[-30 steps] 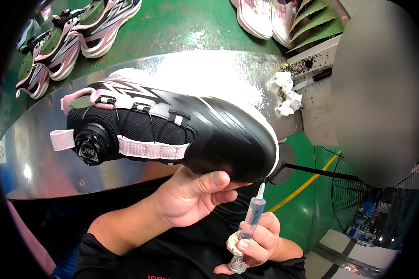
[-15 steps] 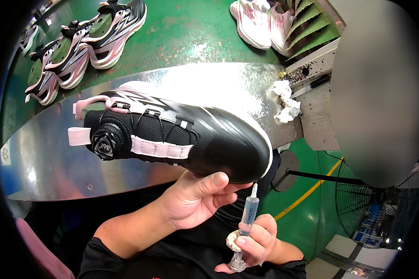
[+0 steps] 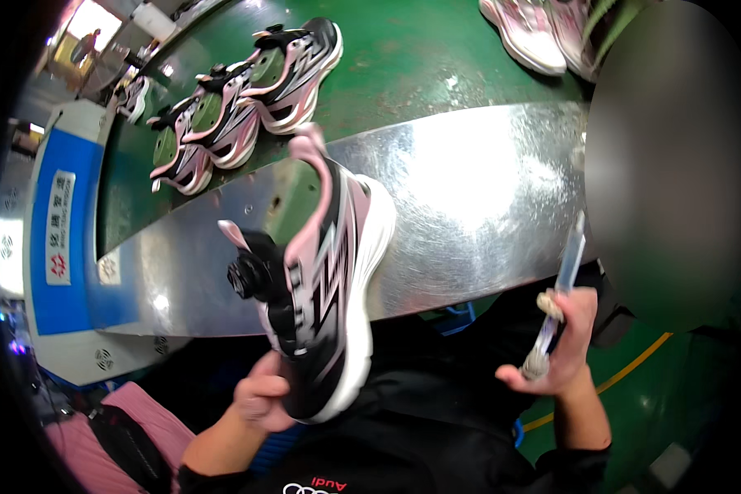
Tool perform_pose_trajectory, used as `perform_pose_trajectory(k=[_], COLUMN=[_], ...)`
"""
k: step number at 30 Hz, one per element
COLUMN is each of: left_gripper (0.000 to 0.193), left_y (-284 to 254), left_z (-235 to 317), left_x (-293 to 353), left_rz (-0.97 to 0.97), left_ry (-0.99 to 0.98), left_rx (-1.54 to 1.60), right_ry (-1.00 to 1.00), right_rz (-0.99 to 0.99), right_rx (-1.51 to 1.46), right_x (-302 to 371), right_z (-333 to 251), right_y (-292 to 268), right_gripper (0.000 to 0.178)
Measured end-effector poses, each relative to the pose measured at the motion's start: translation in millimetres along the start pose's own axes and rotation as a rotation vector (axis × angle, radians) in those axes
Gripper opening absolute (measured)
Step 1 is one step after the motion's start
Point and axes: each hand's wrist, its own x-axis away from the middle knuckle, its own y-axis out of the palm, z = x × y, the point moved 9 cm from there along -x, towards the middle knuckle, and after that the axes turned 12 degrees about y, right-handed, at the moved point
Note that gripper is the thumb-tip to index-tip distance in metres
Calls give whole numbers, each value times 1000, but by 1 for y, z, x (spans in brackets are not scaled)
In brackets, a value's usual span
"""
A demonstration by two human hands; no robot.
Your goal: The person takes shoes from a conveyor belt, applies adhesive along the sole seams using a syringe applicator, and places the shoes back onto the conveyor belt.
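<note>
My left hand is closed on the toe end of a black, pink and white sneaker. The shoe stands toe down and heel up, its white sole facing right and its green insole and black dial showing. Off to the right, my right hand grips a clear syringe, tip pointing up and away from the shoe. Whitish material is wrapped around the syringe's lower part. The sneaker is slightly smeared by motion.
A shiny metal ledge runs along a green surface. Several matching sneakers stand there at the back left, and a white-pink pair at the back right. A blue and white panel rises at left. A blurred patch hides the right side.
The sneaker has swung from lying sideways to toe down, lower and left, with my left hand. My right hand has carried the syringe right and up, away from the toe. The view has shifted left.
</note>
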Motion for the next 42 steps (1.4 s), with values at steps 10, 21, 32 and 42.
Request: perform_pose_trajectory(k=[10, 21, 32, 42], left_gripper=[38, 41, 41, 43], left_y=[-101, -60, -63, -88], left_z=[145, 137, 134, 153], left_x=[-23, -56, -72, -67], left_rz=[166, 157, 215, 250], left_ry=[525, 400, 372, 390], left_rx=[-354, -383, -414, -523], right_ry=[66, 110, 91, 182], right_rz=[132, 148, 88, 85], right_rx=[-36, -106, -83, -57], right_x=[-61, -63, -63, -63], right_z=[46, 53, 49, 50], right_y=[30, 33, 40, 42], right_gripper=[80, 76, 86, 88])
